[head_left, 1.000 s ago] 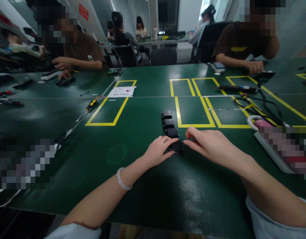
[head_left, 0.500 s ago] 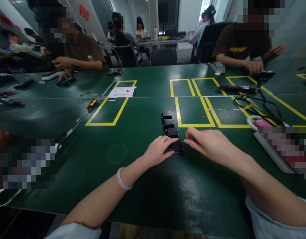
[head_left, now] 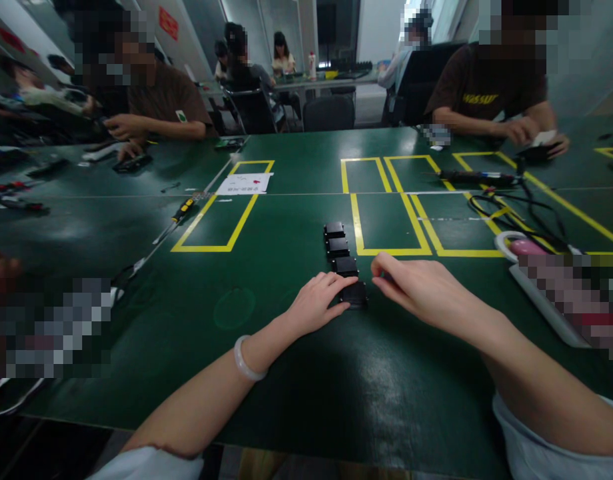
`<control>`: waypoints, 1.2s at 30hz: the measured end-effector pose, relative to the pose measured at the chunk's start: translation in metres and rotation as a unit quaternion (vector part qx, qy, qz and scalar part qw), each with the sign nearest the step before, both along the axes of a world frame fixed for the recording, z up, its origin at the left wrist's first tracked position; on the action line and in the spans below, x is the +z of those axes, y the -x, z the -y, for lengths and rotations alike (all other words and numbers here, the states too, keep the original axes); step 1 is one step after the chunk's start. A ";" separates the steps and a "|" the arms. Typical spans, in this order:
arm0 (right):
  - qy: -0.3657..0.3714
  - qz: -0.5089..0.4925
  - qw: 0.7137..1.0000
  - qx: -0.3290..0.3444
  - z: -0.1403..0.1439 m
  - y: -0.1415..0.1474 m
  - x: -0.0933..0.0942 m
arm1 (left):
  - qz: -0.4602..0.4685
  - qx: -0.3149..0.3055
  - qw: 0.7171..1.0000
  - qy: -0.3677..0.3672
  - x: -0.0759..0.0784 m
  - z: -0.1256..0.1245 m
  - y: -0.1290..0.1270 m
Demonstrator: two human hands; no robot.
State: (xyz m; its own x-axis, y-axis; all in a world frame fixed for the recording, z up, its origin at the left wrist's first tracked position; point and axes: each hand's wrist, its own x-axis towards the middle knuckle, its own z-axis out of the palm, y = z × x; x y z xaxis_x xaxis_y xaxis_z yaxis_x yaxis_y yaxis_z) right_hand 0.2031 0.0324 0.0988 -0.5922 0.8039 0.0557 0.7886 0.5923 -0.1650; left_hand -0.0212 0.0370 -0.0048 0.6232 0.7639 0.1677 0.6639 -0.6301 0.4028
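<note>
Centre of the frame: nearest black block [head_left: 354, 294] on a green table [head_left: 281, 393], gripped between thumb and forefinger of the left hand [head_left: 314, 303]. Just right of it and apart, the right hand [head_left: 426, 287], fingertips drawn close together; cannot tell about anything tiny between them. Possible trouble from too light a hold: a skid under sideways pressure, then a knock against three more black blocks [head_left: 338, 247] in line beyond. Farther, yellow tape outlines [head_left: 394, 253].

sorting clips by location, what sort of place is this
Probably a shared electronics workroom or workshop: a green table marked with yellow tape rectangles, a yellow-and-black screwdriver, and people seated across it.
</note>
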 end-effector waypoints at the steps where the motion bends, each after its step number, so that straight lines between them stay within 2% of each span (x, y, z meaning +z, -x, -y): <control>1: 0.001 -0.006 1.000 0.004 0.000 0.000 0.000 | 0.001 0.000 1.000 0.001 0.000 0.000 0.000; 11: 0.007 0.014 1.000 -0.003 0.001 0.001 0.002 | 0.004 0.004 1.000 0.000 -0.001 0.000 0.000; 19: 0.015 -0.012 1.000 0.009 0.004 -0.001 0.008 | 0.006 0.003 1.000 0.000 -0.001 0.001 0.000; 26: 0.019 0.022 0.999 -0.013 0.001 0.001 0.003 | 0.007 0.004 1.000 0.002 -0.001 0.000 -0.001; 32: 0.006 -0.021 1.000 0.010 0.002 -0.002 0.002 | 0.005 0.001 1.000 0.001 0.000 0.000 0.000; 36: 0.007 -0.006 1.000 0.001 0.002 -0.001 0.003 | 0.008 0.002 1.000 0.001 -0.001 0.000 -0.001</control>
